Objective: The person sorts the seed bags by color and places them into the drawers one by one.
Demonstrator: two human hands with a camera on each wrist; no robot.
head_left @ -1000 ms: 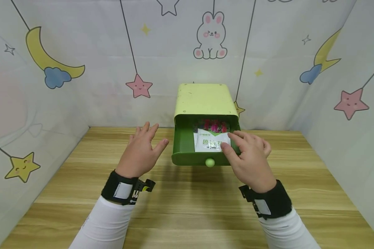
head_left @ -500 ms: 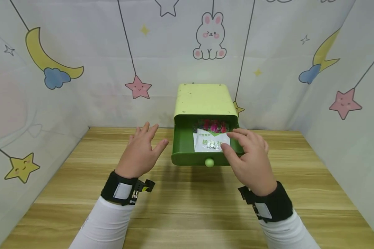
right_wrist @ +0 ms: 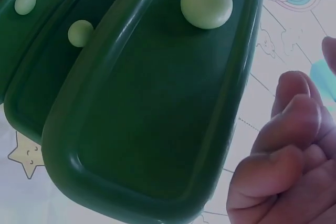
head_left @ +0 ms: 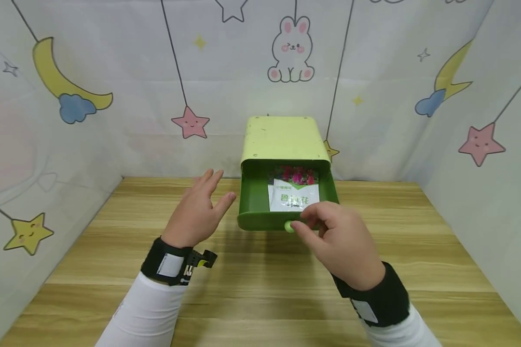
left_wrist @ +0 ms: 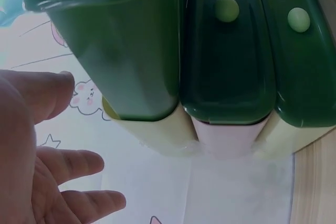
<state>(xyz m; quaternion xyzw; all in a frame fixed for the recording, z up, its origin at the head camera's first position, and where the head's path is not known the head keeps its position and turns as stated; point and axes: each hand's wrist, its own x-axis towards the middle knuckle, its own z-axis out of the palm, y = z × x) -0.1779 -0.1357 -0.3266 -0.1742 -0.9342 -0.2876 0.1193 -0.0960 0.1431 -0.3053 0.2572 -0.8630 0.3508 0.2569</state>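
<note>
A small drawer unit (head_left: 284,137) with a pale yellow-green top stands at the back of the table. Its top drawer (head_left: 253,221), dark green with a round light green knob (head_left: 288,226), is pulled out toward me. Inside lies a white packet (head_left: 293,196) with green print and pink flowers pictured on it. My right hand (head_left: 345,241) is in front of the drawer, thumb tip overlapping the knob in the head view; the right wrist view shows its bent fingers (right_wrist: 268,177) apart from the knob. My left hand (head_left: 195,212) hovers left of the drawer, fingers extended, holding nothing.
Two closed drawers, a middle drawer (left_wrist: 226,66) and a bottom drawer (left_wrist: 302,72), sit below the pulled-out one. The wood-grain table (head_left: 252,299) meets a white patterned cloth backdrop (head_left: 226,86) behind and at both sides.
My right hand has moved down and toward me, from over the packet to the drawer front by the knob, its fingers bending more. My left hand is almost still; the packet stays in the drawer.
</note>
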